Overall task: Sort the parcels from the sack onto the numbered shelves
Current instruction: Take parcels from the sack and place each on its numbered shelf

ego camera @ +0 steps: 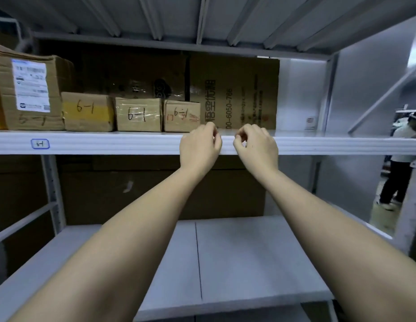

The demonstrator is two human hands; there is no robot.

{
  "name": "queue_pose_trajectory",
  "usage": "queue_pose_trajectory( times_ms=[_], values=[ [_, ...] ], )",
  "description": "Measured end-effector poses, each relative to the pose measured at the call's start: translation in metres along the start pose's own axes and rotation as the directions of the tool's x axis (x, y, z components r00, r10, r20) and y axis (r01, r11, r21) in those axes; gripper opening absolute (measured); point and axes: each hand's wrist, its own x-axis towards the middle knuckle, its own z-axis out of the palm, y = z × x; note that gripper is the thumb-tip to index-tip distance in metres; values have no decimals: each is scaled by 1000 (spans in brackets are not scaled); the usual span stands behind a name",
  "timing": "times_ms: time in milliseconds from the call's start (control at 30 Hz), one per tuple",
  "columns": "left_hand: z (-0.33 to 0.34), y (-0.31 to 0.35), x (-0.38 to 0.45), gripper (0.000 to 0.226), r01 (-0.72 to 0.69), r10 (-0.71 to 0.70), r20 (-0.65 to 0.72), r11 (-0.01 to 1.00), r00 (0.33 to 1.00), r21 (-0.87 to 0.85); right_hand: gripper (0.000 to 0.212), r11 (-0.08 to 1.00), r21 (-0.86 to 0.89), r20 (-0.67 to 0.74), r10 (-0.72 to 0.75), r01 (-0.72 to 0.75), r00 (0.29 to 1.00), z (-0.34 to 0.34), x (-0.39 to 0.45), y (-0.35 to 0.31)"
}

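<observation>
Four cardboard parcels marked 6-1 (135, 115) line the left of the upper shelf (318, 142); bare shelf runs right of them. At its front edge, the left hand (200, 145) and right hand (255, 147) hang loosely curled, holding nothing.

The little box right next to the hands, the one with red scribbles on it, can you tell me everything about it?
The smallest box is plain brown cardboard, closed and upright, last on the right in a row of four parcels on the white shelf tagged 6-1. Its front has "6-1" handwritten in black with red marks around it. Its left side sits against the neighbouring taped box. The left hand hovers just right of it; whether they touch is unclear.
</observation>
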Motion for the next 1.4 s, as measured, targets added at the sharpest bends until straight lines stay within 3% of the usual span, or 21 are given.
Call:
queue_pose_trajectory(
  times_ms=[267, 433, 833, 1067, 1400],
  values=[
    [59, 135, -108, 25, 61, -73, 236, 996, 969, 59, 17, 993, -106, 199, 75, -55, 977, -93, -104, 128],
    [97, 220, -159, 25, 12, -43, 409, 997, 911, 79, 17, 969, -238, 296, 130, -59, 946, -139, -172, 207],
    [225, 376, -247, 26, -155, 137, 721, 987, 679, -41, 22, 853, -425, 356, 465, -303, 810, -202, -281, 374],
    [332, 438, -269, 25, -117, 171, 839, 985, 517, -128, 21, 746, -538, 398, 635, -392, 662, -199, -306, 492],
    [445, 520, -266, 27, -149, 290, 905, 955, 312, -255, 23, 494, -635, 395, 868, -594, 300, -212, -328, 626]
  ],
)
